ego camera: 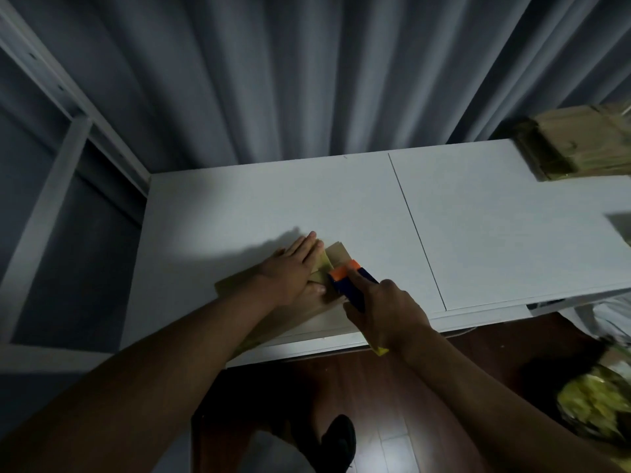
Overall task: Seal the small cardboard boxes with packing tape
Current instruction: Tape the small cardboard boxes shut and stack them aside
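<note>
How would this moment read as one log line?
left hand flat on box | right hand gripping tape dispenser | table

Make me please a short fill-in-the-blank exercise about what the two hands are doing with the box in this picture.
1. The left hand lies flat on the cardboard box to keep it ____.
2. The right hand grips a tape dispenser that is dark blue and ____.
3. The box rests on a ____ table.
4. A stack of flat cardboard sits at the table's far ____ corner.

Missing words: steady; orange; white; right
</note>
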